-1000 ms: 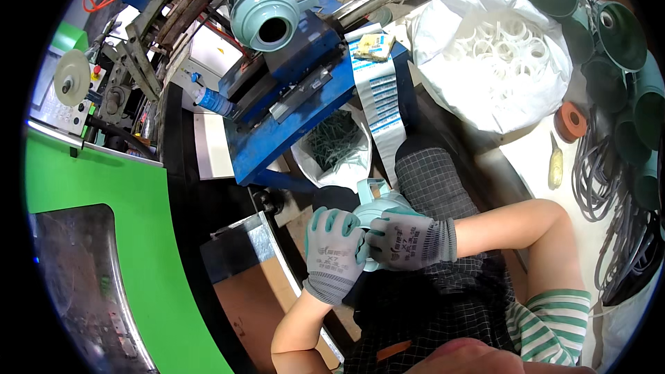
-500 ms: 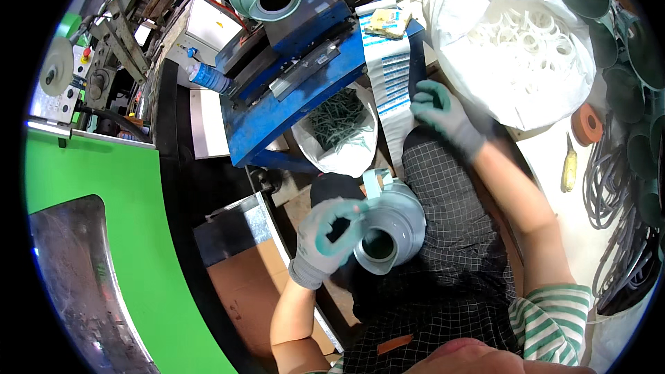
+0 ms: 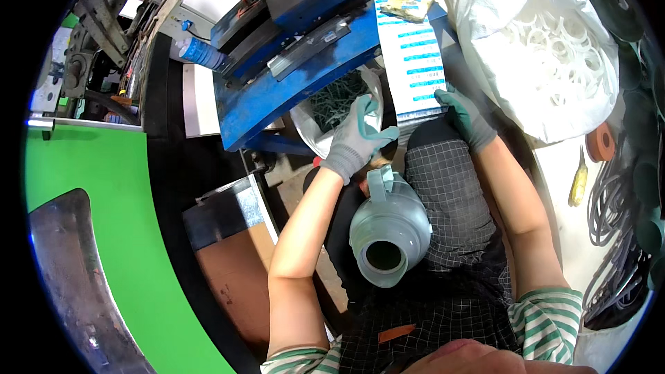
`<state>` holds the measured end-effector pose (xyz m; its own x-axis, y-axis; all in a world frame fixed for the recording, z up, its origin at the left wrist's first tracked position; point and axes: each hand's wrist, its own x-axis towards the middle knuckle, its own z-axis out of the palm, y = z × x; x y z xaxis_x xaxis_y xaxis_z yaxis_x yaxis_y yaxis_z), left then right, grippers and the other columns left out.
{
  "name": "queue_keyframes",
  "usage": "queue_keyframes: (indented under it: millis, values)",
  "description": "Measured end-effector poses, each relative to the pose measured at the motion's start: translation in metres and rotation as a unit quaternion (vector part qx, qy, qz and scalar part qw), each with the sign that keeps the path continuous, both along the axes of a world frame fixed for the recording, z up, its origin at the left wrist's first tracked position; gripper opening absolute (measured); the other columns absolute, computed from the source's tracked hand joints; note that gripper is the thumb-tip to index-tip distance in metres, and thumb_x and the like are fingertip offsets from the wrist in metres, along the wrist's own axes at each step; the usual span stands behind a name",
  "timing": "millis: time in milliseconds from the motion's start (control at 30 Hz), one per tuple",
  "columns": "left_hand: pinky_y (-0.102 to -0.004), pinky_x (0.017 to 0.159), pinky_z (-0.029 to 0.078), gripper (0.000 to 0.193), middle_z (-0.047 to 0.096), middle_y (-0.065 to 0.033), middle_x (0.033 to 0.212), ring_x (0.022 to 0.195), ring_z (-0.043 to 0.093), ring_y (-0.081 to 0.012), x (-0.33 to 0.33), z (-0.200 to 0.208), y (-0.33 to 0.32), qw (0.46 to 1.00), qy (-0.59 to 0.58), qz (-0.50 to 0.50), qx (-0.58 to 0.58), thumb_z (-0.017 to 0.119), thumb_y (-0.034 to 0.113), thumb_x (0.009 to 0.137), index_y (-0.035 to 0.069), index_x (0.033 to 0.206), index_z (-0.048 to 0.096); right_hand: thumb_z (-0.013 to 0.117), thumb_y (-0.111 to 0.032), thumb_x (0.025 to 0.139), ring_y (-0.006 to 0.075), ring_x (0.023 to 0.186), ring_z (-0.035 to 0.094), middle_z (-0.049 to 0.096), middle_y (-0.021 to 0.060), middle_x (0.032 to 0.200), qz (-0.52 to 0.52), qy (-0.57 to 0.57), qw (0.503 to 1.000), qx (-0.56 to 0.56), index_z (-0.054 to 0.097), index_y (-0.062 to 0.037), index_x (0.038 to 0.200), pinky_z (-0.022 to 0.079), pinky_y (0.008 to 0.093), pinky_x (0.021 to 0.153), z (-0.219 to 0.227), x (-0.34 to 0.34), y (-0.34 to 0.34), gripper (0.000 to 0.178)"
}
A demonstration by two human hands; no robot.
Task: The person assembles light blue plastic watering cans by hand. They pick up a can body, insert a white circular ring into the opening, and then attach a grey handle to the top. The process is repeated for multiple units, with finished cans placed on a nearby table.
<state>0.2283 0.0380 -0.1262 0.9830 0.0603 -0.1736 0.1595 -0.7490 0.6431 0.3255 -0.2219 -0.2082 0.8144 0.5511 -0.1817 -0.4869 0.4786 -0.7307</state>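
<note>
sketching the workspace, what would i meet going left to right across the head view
Green panel → cardboard → left hand → teal jug → right hand → sack of white rings → grey cords.

The inside of the pale-green jug [image 3: 393,216] seems lost in shadow.

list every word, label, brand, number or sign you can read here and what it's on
White label strip: rows of blue bars and tiny print, too small to read.
Yellow and white packet lying on the strip: markings too small to make out.
Blue bottle: any lettering is too blurred to read.
No text is clear enough to quote.
</note>
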Motion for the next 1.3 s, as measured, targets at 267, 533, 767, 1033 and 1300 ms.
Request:
queue_keyframes:
  millis: [267, 533, 767, 1033, 1300]
  values:
    - [-0.0329, 0.084, 0.059, 0.051, 0.077, -0.0076, 0.101, 0.09, 0.074, -0.0159, 0.026, 0.019, -0.045, 0.996, -0.051, -0.057, -0.048, 0.084, 0.02, 0.085, 0.003, 0.13, 0.068, 0.065, -0.021, 0.104, 0.0091, 0.095, 0.061, 0.069, 0.0024, 0.105, -0.076, -0.057, 0.993, -0.072, 0.066, -0.0018, 0.119, 0.049, 0.0256, 0.087, 0.029, -0.008, -0.026, 0.024]
    - [-0.031, 0.088, 0.056, 0.017, 0.076, -0.0091, 0.105, 0.098, 0.072, -0.0181, 0.01, 0.007, -0.028, 0.982, -0.134, -0.031, -0.133, 0.082, 0.003, 0.085, 0.002, 0.101, 0.076, 0.07, -0.022, 0.102, 0.008, 0.095, 0.061, 0.067, 0.0026, 0.105, -0.092, -0.096, 0.986, -0.1, 0.065, -0.0005, 0.125, 0.05, 0.0236, 0.086, 0.034, -0.023, -0.029, 0.032]
    - [-0.0263, 0.078, 0.054, 0.011, 0.074, -0.0075, 0.099, 0.087, 0.068, -0.0128, -0.12, -0.004, -0.008, 0.87, -0.13, 0.313, -0.358, 0.08, 0.0, 0.089, -0.005, 0.098, 0.076, 0.064, -0.022, 0.106, 0.0123, 0.089, 0.065, 0.071, 0.0115, 0.111, -0.196, -0.137, 0.939, -0.246, 0.058, 0.0013, 0.139, 0.055, 0.0281, 0.087, 0.087, -0.149, -0.081, 0.041]
    - [-0.0373, 0.085, 0.06, 0.017, 0.077, -0.0053, 0.101, 0.092, 0.075, -0.0208, -0.185, 0.042, -0.121, 0.911, -0.235, 0.02, -0.338, 0.08, 0.014, 0.088, 0.012, 0.105, 0.079, 0.059, -0.053, 0.105, 0.0294, 0.115, 0.072, 0.054, 0.0222, 0.15, 0.199, 0.238, 0.948, -0.073, 0.017, -0.0049, 0.168, 0.067, 0.0389, 0.08, 0.141, -0.254, -0.142, 0.089]
    - [-0.0334, 0.085, 0.06, 0.019, 0.076, -0.0089, 0.096, 0.089, 0.073, -0.0176, -0.22, 0.069, -0.084, 0.802, -0.196, 0.209, -0.525, 0.077, 0.017, 0.095, 0.001, 0.105, 0.075, 0.101, -0.063, 0.055, 0.0304, 0.148, 0.046, 0.046, 0.0199, 0.16, 0.093, -0.171, 0.909, -0.37, 0.021, 0.0, 0.167, 0.04, 0.0434, 0.121, 0.125, -0.295, -0.141, 0.151]
